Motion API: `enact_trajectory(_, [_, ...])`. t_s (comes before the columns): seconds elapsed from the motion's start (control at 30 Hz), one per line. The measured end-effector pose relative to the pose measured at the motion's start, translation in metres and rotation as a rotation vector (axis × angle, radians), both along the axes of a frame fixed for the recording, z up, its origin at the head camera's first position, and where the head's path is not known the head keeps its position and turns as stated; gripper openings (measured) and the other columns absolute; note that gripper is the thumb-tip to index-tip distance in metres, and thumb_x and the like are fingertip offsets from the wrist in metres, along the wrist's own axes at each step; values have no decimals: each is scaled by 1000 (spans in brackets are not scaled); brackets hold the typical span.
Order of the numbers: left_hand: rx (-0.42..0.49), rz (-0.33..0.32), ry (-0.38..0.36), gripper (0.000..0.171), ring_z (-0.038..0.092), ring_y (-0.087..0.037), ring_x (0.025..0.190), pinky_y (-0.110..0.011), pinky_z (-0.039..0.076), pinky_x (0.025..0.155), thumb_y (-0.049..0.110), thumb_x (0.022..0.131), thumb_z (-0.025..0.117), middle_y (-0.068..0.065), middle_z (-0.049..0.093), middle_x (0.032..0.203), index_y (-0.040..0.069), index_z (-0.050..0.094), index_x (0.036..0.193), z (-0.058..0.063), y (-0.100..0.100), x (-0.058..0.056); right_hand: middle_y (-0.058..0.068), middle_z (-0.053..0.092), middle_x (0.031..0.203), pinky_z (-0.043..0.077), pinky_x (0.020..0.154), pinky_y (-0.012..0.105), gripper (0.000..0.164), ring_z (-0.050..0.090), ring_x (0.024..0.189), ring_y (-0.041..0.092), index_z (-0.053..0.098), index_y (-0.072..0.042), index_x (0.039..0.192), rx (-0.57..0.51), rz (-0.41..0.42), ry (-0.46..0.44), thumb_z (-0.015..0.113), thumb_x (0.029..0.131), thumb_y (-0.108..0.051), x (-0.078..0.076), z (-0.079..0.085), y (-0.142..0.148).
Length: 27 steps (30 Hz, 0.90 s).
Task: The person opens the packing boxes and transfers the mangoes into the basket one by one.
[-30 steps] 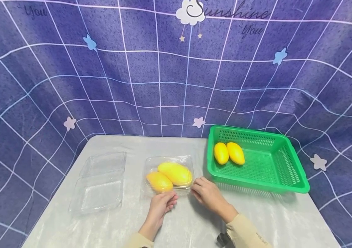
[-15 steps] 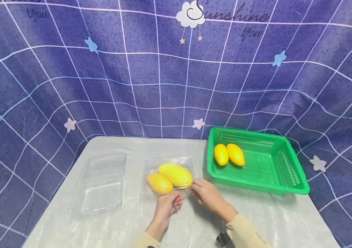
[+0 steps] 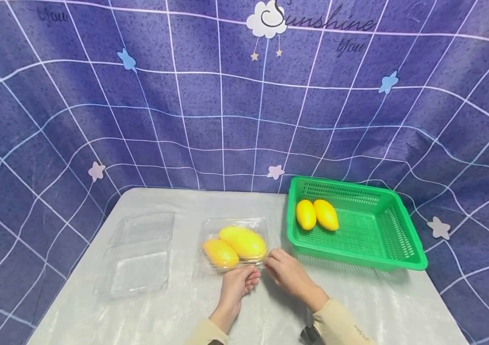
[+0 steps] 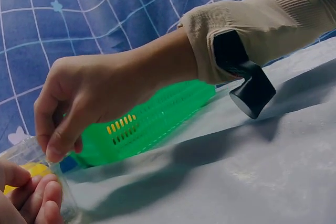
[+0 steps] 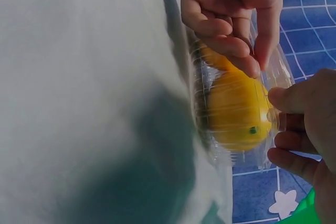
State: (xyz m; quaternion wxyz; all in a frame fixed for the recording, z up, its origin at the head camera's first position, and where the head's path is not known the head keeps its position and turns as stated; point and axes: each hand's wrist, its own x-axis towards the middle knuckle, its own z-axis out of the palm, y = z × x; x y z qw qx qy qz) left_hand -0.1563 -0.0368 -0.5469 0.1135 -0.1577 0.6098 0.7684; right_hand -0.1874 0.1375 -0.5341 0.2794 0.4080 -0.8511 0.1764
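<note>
Two yellow mangoes lie side by side inside a clear plastic clamshell box, its lid down over them. At the middle of the box's front edge, my left hand pinches the rim between thumb and fingers. My right hand grips the front right corner with thumb and fingertips. In the right wrist view, one mango shows through the ribbed plastic, and both hands meet the rim close to each other. The left wrist view has the right hand reaching down to the box corner.
A green basket stands to the right with two mangoes at its left end. Left of the box lies a second clear clamshell, opened out. A blue grid-patterned curtain hangs behind the grey-white tabletop.
My left hand has slid right along the box's front edge, closer to the right hand. The right hand stays at the corner, and the mangoes keep their places.
</note>
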Motion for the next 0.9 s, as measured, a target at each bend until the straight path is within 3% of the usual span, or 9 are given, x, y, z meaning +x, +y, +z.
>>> enact_trajectory(0.23, [-38, -2, -9, 30, 66, -5, 62, -16, 51, 55, 21, 89, 66, 1, 74, 75, -5, 70, 102, 2, 0, -3, -1, 63, 89, 53, 76, 25, 15, 60, 86, 14, 69, -8, 89, -26, 21, 13, 72, 75, -4, -4, -1, -1])
enact_trajectory(0.43, [-14, -14, -18, 29, 66, -5, 60, -16, 50, 53, 20, 88, 68, 1, 74, 74, -5, 70, 102, -3, 5, -6, -1, 65, 89, 52, 82, 28, 16, 61, 86, 15, 69, -9, 89, -9, 24, 14, 72, 74, -3, -6, 0, -2])
enact_trajectory(0.7, [-11, -8, -19, 28, 64, -5, 58, -16, 50, 52, 19, 91, 63, 0, 73, 72, -6, 70, 102, -2, 18, -3, -3, 63, 87, 50, 82, 30, 22, 59, 84, 15, 67, -11, 88, 10, 28, 18, 75, 70, -1, -5, 1, -5])
enact_trajectory(0.9, [-8, -5, -3, 25, 63, -6, 58, -16, 51, 53, 15, 90, 62, -1, 72, 72, -7, 70, 101, -1, 21, -3, -2, 61, 87, 49, 81, 30, 19, 57, 83, 16, 66, -11, 88, 13, 42, 22, 73, 73, -2, -5, 0, -3])
